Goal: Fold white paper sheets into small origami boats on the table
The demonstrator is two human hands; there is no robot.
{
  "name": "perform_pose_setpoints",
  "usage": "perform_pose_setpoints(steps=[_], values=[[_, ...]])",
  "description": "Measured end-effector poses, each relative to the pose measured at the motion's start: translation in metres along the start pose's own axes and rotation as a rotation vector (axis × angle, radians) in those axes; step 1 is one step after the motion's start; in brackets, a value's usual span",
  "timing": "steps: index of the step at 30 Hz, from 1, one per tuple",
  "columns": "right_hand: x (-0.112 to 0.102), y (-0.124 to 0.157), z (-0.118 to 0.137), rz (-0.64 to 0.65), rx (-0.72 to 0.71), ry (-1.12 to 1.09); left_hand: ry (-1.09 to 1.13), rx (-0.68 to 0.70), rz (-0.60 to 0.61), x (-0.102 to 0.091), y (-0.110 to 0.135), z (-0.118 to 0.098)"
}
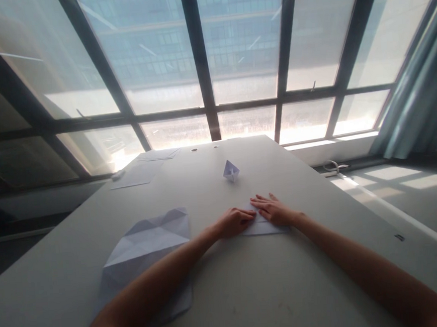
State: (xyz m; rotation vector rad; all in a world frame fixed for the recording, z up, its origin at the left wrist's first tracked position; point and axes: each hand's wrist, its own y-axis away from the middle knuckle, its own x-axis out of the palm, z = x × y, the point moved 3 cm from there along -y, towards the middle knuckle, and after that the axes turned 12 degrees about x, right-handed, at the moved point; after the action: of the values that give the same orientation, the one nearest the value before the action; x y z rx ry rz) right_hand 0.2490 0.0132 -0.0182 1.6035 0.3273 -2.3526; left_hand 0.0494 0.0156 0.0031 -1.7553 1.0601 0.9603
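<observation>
A folded sheet of white paper [266, 227] lies flat on the white table [247, 287], partly covered by both hands. My left hand [235, 221] is closed at the paper's left side, its fingers curled and pressed onto it; whether it pinches an edge is hard to see. Flat on the right part of the paper rests my right hand [273, 210], with its fingers spread. Beyond the hands stands a small folded paper boat [231, 171] with a pointed top.
A large creased sheet [149, 239] lies on the left, partly under my left forearm. Several flat papers [136, 175] are at the far left of the table. Windows [239, 41] rise behind it, a curtain [412, 82] hangs at right, and a white cable [334, 166] sits beyond the right edge.
</observation>
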Motion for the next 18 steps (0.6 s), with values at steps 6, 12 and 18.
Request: perform_pose_setpoints(steps=[6, 12, 18], values=[[-0.001, 0.000, 0.002, 0.022, -0.055, -0.028, 0.019, 0.127, 0.113, -0.001, 0.008, -0.007], [0.003, -0.005, -0.001, -0.058, 0.001, -0.048, -0.048, 0.134, 0.211, -0.002, 0.013, -0.010], [0.005, -0.009, -0.004, -0.110, 0.028, -0.035, -0.065, 0.112, 0.257, -0.003, 0.013, -0.017]])
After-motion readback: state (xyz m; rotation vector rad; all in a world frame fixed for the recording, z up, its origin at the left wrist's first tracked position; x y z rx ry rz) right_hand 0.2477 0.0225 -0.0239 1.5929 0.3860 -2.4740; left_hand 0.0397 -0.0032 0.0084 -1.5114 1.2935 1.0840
